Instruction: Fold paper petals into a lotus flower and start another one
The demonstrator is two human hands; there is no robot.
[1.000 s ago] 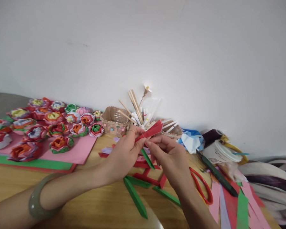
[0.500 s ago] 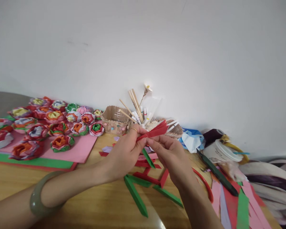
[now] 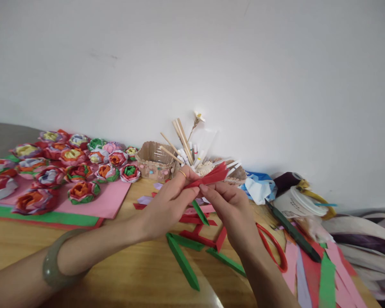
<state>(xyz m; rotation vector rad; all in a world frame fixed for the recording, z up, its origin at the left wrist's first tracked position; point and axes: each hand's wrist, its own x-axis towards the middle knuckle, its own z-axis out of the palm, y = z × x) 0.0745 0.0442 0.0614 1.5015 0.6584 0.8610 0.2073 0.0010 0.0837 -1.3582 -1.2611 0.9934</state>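
Observation:
Between my two hands, above the table, is a bundle of folded red paper strips point(image 3: 213, 174), its loose ends fanned toward the upper right. My left hand point(image 3: 176, 196) pinches the bundle's narrow end between thumb and fingers. My right hand point(image 3: 227, 203) is closed on its lower edge, thumb and fingertips close to the left thumb. Below the hands lie folded green paper strips point(image 3: 183, 263) and folded red paper strips point(image 3: 199, 238), partly hidden by my right hand. Red-handled scissors point(image 3: 277, 252) lie beside my right forearm, mostly hidden.
Several folded paper flowers point(image 3: 83, 192) sit on pink paper sheets point(image 3: 111, 205) at the left. A brown basket point(image 3: 154, 160) and wooden sticks point(image 3: 182, 139) stand by the wall. A dark green cutter-like tool point(image 3: 293, 233), a white tub point(image 3: 300, 203) and cut paper strips point(image 3: 327, 278) are at the right.
My left thumb has slid up along the red strips and the fingers have shifted slightly. The bundle's fanned end has moved a little to the right. More of the scissors' handle shows.

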